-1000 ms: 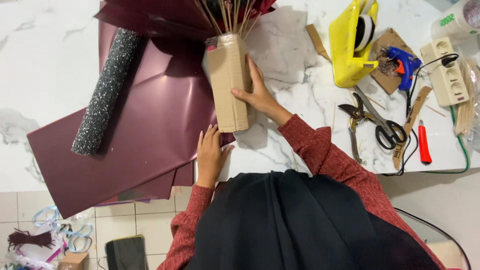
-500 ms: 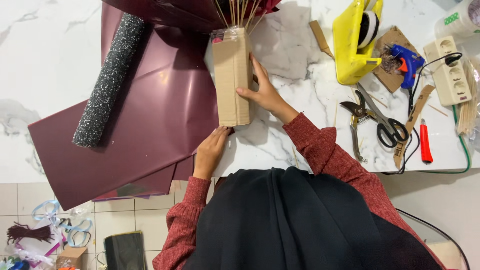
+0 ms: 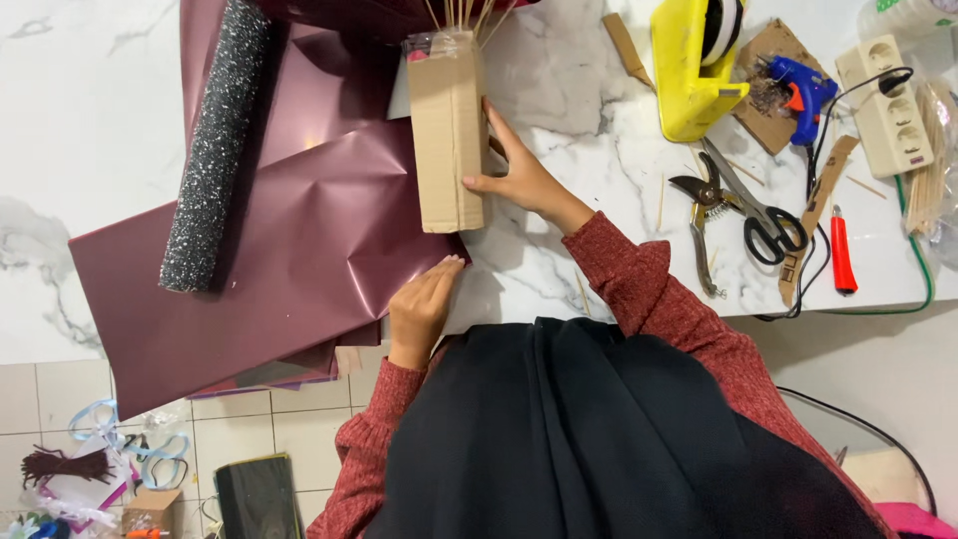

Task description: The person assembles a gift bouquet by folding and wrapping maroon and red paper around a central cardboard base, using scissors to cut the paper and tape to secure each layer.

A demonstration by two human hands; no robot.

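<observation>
A tall brown cardboard box [image 3: 446, 135] lies on the white marble table [image 3: 559, 90] with several thin wooden sticks [image 3: 461, 14] poking from its far end. My right hand [image 3: 514, 175] rests against the box's right side, thumb on its near corner. My left hand [image 3: 424, 304] lies flat on the near edge of a large maroon wrapping sheet [image 3: 289, 250] that spreads under and left of the box. A dark glittery roll [image 3: 215, 150] lies on that sheet.
To the right lie a yellow tape dispenser [image 3: 694, 75], a blue glue gun [image 3: 798, 95], pruning shears [image 3: 704, 215], black scissors [image 3: 763, 225], a red cutter [image 3: 841, 252] and a power strip [image 3: 888, 105]. Ribbons [image 3: 110, 444] and small boxes sit on the tiled floor.
My left hand has slid down and left along the sheet's near edge. My right hand has shifted on the box's right side. The box has moved slightly.
</observation>
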